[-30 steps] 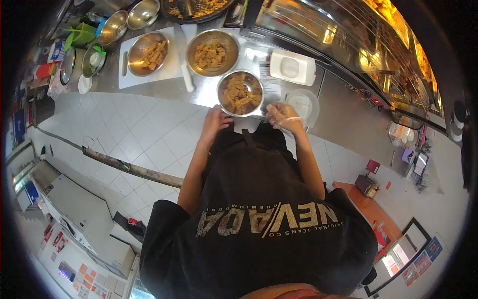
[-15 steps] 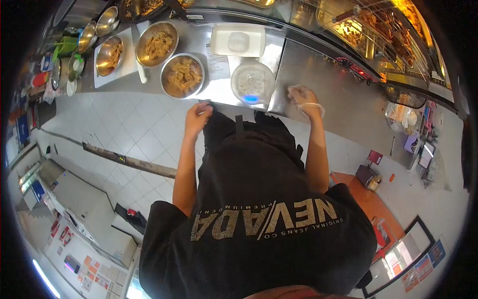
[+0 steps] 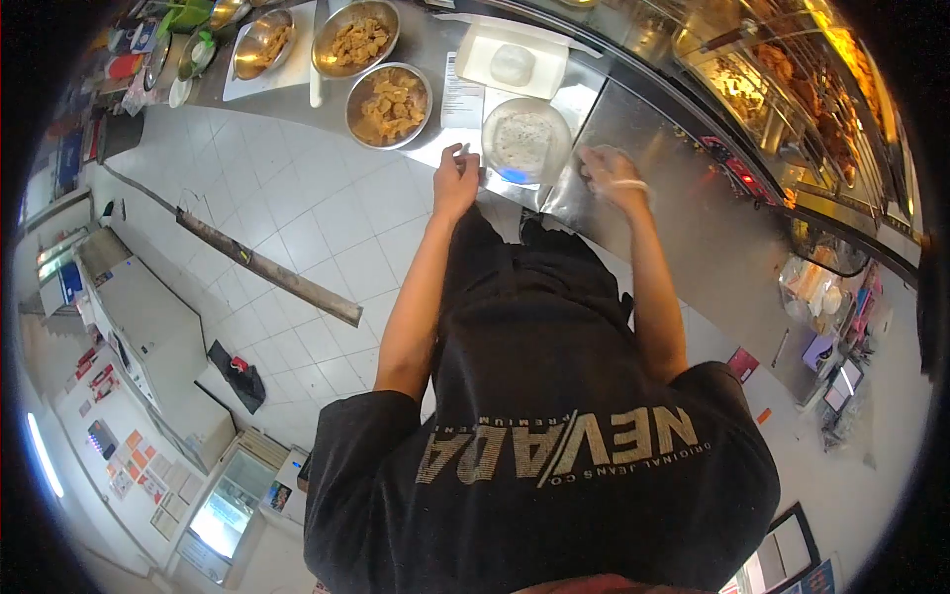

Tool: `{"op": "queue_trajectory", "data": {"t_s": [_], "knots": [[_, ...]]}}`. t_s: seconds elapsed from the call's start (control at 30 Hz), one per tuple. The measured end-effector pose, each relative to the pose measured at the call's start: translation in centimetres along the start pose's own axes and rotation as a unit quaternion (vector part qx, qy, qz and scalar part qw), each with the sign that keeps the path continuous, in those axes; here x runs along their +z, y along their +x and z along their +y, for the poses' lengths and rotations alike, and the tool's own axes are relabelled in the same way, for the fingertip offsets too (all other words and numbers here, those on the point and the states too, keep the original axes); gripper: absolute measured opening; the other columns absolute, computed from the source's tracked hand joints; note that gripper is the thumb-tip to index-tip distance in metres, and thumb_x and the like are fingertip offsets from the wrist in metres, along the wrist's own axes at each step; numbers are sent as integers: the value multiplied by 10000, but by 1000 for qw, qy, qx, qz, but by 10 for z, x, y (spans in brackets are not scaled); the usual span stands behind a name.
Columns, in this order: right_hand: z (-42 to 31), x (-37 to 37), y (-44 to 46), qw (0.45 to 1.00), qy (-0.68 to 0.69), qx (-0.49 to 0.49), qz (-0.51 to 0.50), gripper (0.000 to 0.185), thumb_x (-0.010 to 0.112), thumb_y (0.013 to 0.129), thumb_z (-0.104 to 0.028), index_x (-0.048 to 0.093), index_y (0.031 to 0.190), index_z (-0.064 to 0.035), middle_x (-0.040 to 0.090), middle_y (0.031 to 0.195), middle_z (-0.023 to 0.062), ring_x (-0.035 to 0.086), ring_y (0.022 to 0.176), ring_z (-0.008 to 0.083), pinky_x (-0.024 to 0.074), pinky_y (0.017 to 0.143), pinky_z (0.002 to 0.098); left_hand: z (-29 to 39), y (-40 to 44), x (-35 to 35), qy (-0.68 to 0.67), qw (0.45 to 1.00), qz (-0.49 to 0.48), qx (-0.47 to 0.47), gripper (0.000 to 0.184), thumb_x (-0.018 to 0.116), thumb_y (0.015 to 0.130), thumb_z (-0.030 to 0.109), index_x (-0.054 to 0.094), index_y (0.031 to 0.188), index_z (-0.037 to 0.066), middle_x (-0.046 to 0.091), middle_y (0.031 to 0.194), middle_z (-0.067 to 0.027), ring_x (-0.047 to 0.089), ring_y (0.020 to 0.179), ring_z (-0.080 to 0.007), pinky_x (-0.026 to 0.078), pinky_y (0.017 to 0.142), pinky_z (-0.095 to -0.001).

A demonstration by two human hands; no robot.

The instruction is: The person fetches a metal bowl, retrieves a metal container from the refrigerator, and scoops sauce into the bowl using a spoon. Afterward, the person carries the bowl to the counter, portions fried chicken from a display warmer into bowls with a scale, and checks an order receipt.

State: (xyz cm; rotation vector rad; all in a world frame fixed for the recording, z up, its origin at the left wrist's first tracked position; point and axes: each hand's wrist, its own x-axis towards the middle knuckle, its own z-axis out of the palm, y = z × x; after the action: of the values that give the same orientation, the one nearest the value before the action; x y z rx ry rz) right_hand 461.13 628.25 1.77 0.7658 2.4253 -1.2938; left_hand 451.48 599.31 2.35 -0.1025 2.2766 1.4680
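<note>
My left hand (image 3: 457,183) is at the counter's front edge, left of a round kitchen scale with a lit blue display (image 3: 513,175). Its fingers are curled together; whatever may be in them is too small to name. My right hand (image 3: 614,178), in a clear plastic glove, hovers by the scale's right side, fingers loosely bent and apart, with nothing visible in them. A pale, whitish layer (image 3: 525,139) covers the top of the scale. Behind it, a white tray (image 3: 475,61) holds a rounded white lump (image 3: 512,65).
Metal bowls with pieces of breaded-looking food (image 3: 391,107) stand to the left, near a white cutting board (image 3: 302,45) and a white-handled utensil (image 3: 316,91). A printed sheet (image 3: 462,99) lies by the scale. A lit glass food cabinet (image 3: 762,79) borders the right side.
The view has shifted, so the counter appears higher and further right. My left hand has come closer to the scale, and my right hand has also moved nearer to it.
</note>
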Motion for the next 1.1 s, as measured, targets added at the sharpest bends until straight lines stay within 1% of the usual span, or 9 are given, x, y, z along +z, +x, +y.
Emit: {"op": "queue_trajectory", "data": {"t_s": [0.03, 0.13, 0.17, 0.27, 0.33, 0.43, 0.53, 0.67, 1.1], "knots": [[6, -8, -6, 999, 38, 15, -11, 470, 579, 920, -453, 657, 997, 5, 654, 791, 97, 608, 689, 143, 492, 613, 287, -4, 6, -5, 53, 996, -2, 70, 477, 558, 920, 224, 429, 1306, -25, 684, 862, -183, 673, 745, -298, 517, 698, -393], [-13, -24, -48, 989, 110, 93, -18, 462, 585, 923, -438, 646, 1043, 4, 644, 793, 74, 587, 656, 124, 487, 598, 264, 18, 23, -15, 192, 973, -18, 124, 480, 527, 922, 207, 410, 1339, 0, 680, 818, -208, 658, 764, -387, 509, 711, -457], [-2, -24, -54, 993, 69, 90, -16, 448, 583, 925, -425, 645, 1037, 4, 643, 784, 74, 583, 646, 122, 484, 588, 267, 29, 28, -17, 230, 965, -42, 116, 519, 478, 934, 242, 363, 1393, 31, 675, 821, -227, 641, 787, -430, 501, 727, -500], [12, -20, -86, 990, 21, 138, -26, 415, 573, 927, -397, 638, 999, 6, 645, 764, 80, 580, 621, 122, 482, 565, 277, 36, 50, -14, 387, 916, -88, 63, 551, 445, 938, 280, 326, 1428, 57, 678, 818, -223, 644, 766, -421, 503, 721, -510], [47, -9, -104, 983, -72, 166, -42, 398, 574, 924, -387, 632, 972, 5, 643, 750, 80, 577, 602, 127, 472, 543, 282, 31, 59, -13, 392, 912, -89, 78, 549, 426, 939, 290, 333, 1434, 72, 668, 774, -220, 647, 721, -411, 510, 694, -516], [26, -4, -133, 955, 14, 279, -101, 385, 578, 921, -374, 629, 975, 4, 636, 740, 77, 576, 597, 137, 468, 540, 288, 21, 66, -14, 396, 909, -86, 95, 517, 439, 935, 278, 380, 1405, 71, 652, 724, -208, 647, 665, -398, 511, 636, -513], [30, 4, -157, 939, -7, 328, -104, 447, 554, 920, -413, 656, 994, 16, 674, 774, 110, 625, 624, 199, 495, 644, 346, 16, 69, -15, 384, 914, -91, 95, 499, 449, 931, 266, 403, 1386, 66, 649, 719, -208, 643, 648, -399, 511, 619, -509], [70, 18, -176, 925, -24, 363, -110, 419, 548, 907, -373, 657, 1004, 20, 678, 780, 115, 627, 628, 198, 493, 640, 342, 13, 71, -15, 378, 914, -89, 115, 503, 456, 928, 257, 402, 1387, 60, 650, 720, -206, 642, 641, -396, 512, 611, -511], [76, 35, -186, 927, 46, 366, -66, 376, 568, 897, -335, 651, 1024, 10, 684, 797, 122, 641, 642, 184, 498, 619, 322, 15, 67, -16, 364, 916, -75, 151, 547, 489, 929, 269, 364, 1427, 82, 645, 663, -196, 640, 609, -398, 511, 591, -498]]}}
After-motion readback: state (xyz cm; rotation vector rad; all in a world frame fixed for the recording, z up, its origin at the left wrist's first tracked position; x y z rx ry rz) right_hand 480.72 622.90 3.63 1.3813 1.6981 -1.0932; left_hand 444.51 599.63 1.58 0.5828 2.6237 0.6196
